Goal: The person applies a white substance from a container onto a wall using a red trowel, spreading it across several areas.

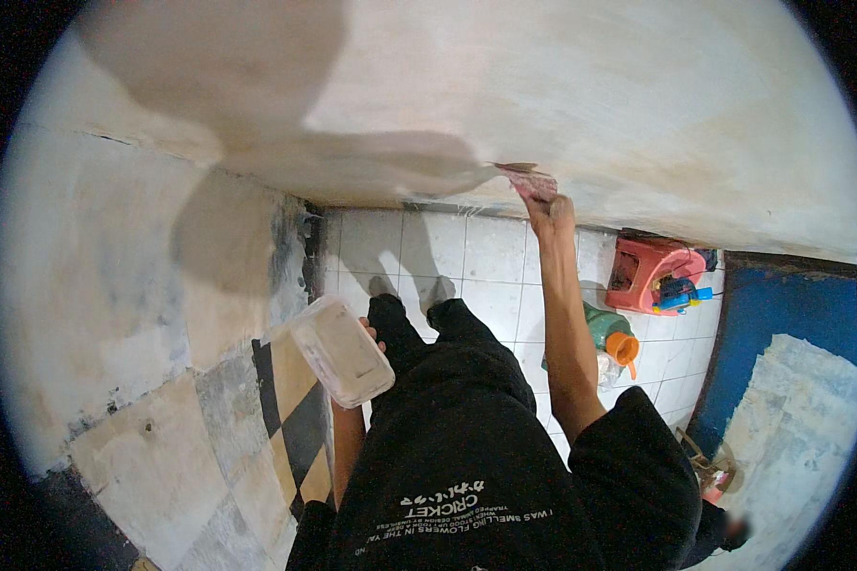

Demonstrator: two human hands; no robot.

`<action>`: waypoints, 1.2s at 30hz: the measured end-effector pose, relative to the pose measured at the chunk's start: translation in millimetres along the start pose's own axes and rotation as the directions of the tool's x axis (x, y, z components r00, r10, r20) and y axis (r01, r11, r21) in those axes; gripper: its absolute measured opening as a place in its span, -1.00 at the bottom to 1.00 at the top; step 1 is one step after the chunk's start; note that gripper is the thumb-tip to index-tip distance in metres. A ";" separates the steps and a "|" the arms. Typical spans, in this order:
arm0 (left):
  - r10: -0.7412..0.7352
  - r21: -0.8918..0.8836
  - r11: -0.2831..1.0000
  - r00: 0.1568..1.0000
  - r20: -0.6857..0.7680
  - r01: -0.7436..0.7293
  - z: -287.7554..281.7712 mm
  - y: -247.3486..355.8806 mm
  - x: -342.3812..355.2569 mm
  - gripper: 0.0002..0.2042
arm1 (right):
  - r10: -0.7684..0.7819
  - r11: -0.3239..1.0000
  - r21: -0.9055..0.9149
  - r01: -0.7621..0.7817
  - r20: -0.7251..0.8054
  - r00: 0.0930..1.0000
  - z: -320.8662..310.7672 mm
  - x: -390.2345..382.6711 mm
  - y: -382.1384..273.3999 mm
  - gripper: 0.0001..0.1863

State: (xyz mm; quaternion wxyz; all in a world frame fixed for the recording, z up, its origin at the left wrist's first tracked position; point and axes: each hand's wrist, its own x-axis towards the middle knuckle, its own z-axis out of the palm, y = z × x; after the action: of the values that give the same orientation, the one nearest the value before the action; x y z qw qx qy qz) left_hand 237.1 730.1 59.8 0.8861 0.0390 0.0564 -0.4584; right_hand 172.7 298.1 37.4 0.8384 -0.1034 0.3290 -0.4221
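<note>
My right hand [551, 215] is closed around a pinkish flat putty spreader [529, 179]. The arm is stretched forward, and the spreader's edge meets the pale, patchy wall [600, 114]. My left hand [371, 333] grips a clear rectangular plastic tub [341, 350] from its right side, out to the left of my body. Pale paste lies in the tub, with a small dark mark on its surface. Most of the left hand is hidden behind the tub, and only some fingertips show.
A pink plastic stool [643, 276] with a blue and yellow object [681, 296] stands right, by the wall. Nearer are a green container [602, 324] and an orange cup [622, 348]. A patchy side wall [114, 285] rises left. White tiles [495, 255] cover the floor.
</note>
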 end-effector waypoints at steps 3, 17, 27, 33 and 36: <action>0.001 -0.059 0.998 0.999 -0.043 -0.003 -18.7 4.2 -4.7 -0.35 | 0.030 0.987 -0.156 -0.031 -0.005 1.000 -9.9 -17.0 2.4 -0.60; -0.038 -0.074 0.996 0.999 0.015 0.039 -13.4 -1.0 6.5 -0.32 | 0.007 0.988 -0.154 -0.010 -0.021 1.000 -15.5 1.9 11.4 -0.68; -0.182 0.117 0.976 0.983 -0.024 0.184 6.1 2.5 7.8 -0.37 | -0.187 0.982 -0.052 0.180 -0.197 0.962 -43.8 -72.1 51.1 -0.75; -0.183 0.225 0.945 0.954 -0.236 0.237 22.3 38.4 -31.6 -0.34 | -0.741 0.605 -0.619 0.501 -0.209 0.638 -16.0 -36.6 94.6 -0.85; -0.278 0.205 0.921 0.928 -0.250 0.331 25.7 64.2 -37.2 -0.34 | -0.810 0.417 -0.821 0.390 -0.141 0.570 -0.8 15.6 135.8 -0.78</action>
State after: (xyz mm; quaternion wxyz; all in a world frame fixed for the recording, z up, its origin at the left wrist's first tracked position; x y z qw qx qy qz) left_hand 269.8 794.1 91.4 0.7806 0.1876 0.1013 -0.5876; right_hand 265.7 370.6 -31.7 0.3801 -0.4161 0.6138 -0.5527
